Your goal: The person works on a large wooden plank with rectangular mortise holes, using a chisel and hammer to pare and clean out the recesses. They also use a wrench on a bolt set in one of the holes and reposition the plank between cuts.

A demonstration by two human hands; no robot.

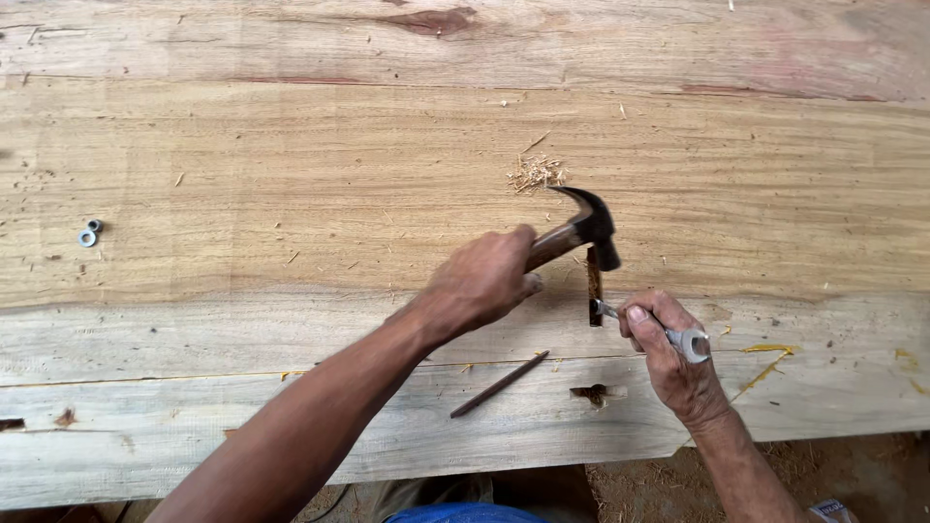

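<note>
Head view, looking down on the bench. Nearest me, my right hand (668, 360) is closed around the pale handle of a chisel (651, 327), thumb pressed along the top; the blade tip sits at the lower end of a narrow dark mortise slot (594, 287) cut into the wooden slab (291, 194). I judge the chisel stiff and light, best held low on the handle as here, so the struck end stays free; its steel shank looks smooth and could slip if held there. The right wrist is bent inward, with the forearm coming up from the lower right. Just left lies a thin dark pencil (499, 384), untouched, near a small knot hole (593, 393). Beyond it, my left hand (481, 281) is clamped on the brown wooden handle of a claw hammer (581, 232), high up near the head, which hangs just above the slot's upper end. The hammer I judge head-heavy and rigid; this choked grip suits short taps. The left forearm runs diagonally from the lower left. Farther off lies a tuft of wood shavings (536, 174), and well apart at far left, two small metal washers (89, 233).
</note>
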